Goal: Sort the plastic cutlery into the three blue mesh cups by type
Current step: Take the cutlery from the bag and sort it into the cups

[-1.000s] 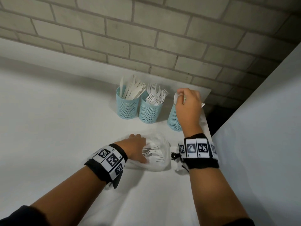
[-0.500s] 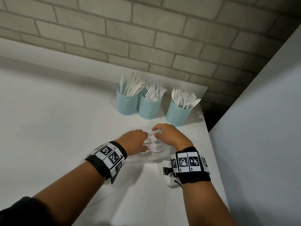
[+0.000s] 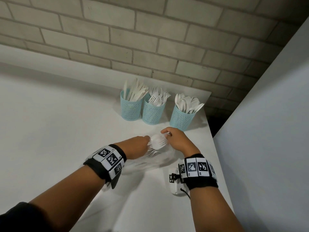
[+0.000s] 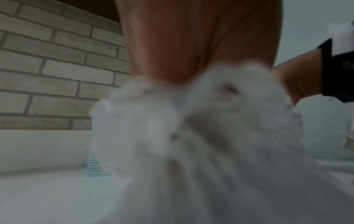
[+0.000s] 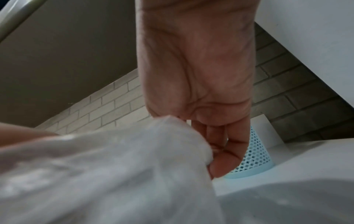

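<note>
Three blue mesh cups stand in a row near the brick wall: the left cup [image 3: 131, 108] holds knives, the middle cup [image 3: 152, 114] forks, the right cup [image 3: 181, 120] spoons. In front of them lies a clear plastic bag [image 3: 158, 144] with white forks showing inside. My left hand [image 3: 146, 140] grips the bag's left side. My right hand [image 3: 167, 133] pinches its right edge. The right wrist view shows my curled fingers [image 5: 220, 153] bunching the bag [image 5: 114, 166] in front of a cup [image 5: 254, 159]. In the left wrist view the bag [image 4: 201, 121] is blurred.
The white table [image 3: 50, 131] ends just right of the spoon cup, where a white panel [image 3: 267, 131] rises. The brick wall [image 3: 150, 39] runs behind the cups. A dark gap [image 3: 215, 124] lies between the table corner and the panel.
My right hand left the spoon cup, where it held a spoon, and came down to the bag. Both hands now hold the bag, bunched up between them.
</note>
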